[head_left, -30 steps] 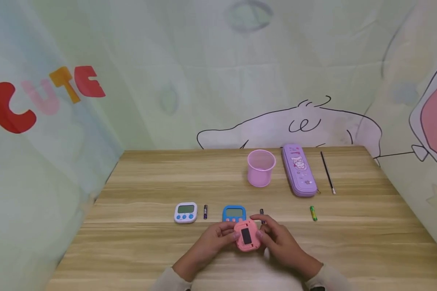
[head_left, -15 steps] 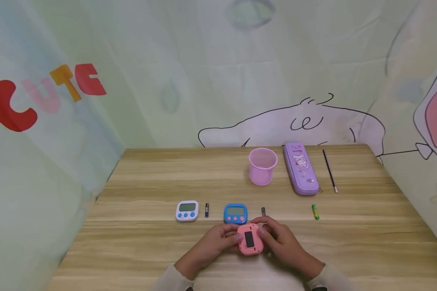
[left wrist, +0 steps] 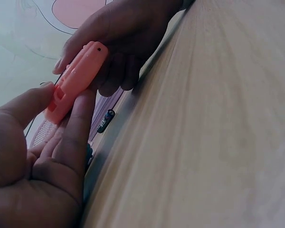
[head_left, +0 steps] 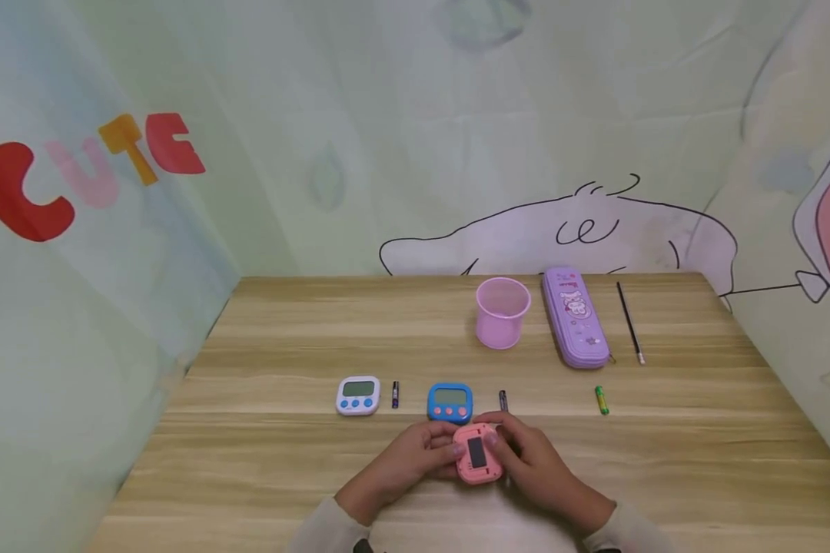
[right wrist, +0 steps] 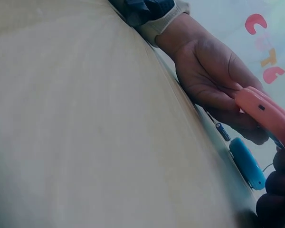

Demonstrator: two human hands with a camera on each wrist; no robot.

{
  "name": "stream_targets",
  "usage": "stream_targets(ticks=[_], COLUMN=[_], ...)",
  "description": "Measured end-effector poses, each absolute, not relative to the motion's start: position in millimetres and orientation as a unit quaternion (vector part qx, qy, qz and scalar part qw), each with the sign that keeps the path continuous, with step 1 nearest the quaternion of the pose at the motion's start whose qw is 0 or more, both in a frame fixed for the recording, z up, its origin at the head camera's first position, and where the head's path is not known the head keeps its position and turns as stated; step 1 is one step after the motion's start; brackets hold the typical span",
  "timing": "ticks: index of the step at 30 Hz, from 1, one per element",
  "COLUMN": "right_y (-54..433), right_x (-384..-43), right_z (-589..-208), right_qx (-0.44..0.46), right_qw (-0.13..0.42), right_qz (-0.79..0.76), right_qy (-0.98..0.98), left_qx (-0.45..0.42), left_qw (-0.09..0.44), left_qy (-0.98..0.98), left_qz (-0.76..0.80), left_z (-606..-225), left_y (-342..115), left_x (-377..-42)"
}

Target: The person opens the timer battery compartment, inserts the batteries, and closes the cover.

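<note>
A pink digital timer (head_left: 481, 474) is held above the table with its back turned up, showing a dark rectangular patch (head_left: 477, 452). My left hand (head_left: 411, 459) pinches its left side, thumb on the back and fingers underneath. On the right side, my right hand (head_left: 541, 467) grips it with the thumb on the back and the index finger along the top edge. In the left wrist view the timer's edge (left wrist: 78, 78) shows openings near the left thumb. Just beyond the hands lie a blue timer (head_left: 450, 402) and a dark battery (head_left: 502, 400).
A white timer (head_left: 358, 395) and another dark battery (head_left: 396, 394) lie to the left. At the right is a green battery (head_left: 601, 400). Farther back stand a pink cup (head_left: 501, 329), a purple pencil case (head_left: 576, 321) and a black pencil (head_left: 630, 322).
The pink timer has shifted slightly toward me and away from the blue timer, whose whole face now shows. Both hands keep their hold. The head view has moved a little.
</note>
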State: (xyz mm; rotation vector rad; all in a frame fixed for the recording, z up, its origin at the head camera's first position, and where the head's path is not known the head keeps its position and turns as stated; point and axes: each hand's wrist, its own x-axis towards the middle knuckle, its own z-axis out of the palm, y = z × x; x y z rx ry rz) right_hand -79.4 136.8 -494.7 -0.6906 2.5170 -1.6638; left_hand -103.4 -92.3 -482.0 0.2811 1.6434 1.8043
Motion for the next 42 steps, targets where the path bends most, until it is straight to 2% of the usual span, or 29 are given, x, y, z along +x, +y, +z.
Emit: stream_targets(ticks=[9, 24, 42], right_y=[132, 128, 133], right_x=[-80, -79, -79], right_z=[-494, -498, -506], right_qx=[-0.242, -0.211, -0.235], right_qw=[-0.034, -0.024, -0.025], right_qz=[-0.499, -0.515, -0.501], right_qy=[0.831, 0.830, 0.832], left_qx=[0.116, 0.125, 0.135], left_qw=[0.344, 0.340, 0.332], left_qy=[0.612, 0.608, 0.633], left_qz=[0.703, 0.706, 0.686], left_z=[-487, -485, -492], left_y=[-92, -91, -90], left_x=[-106, -103, -104])
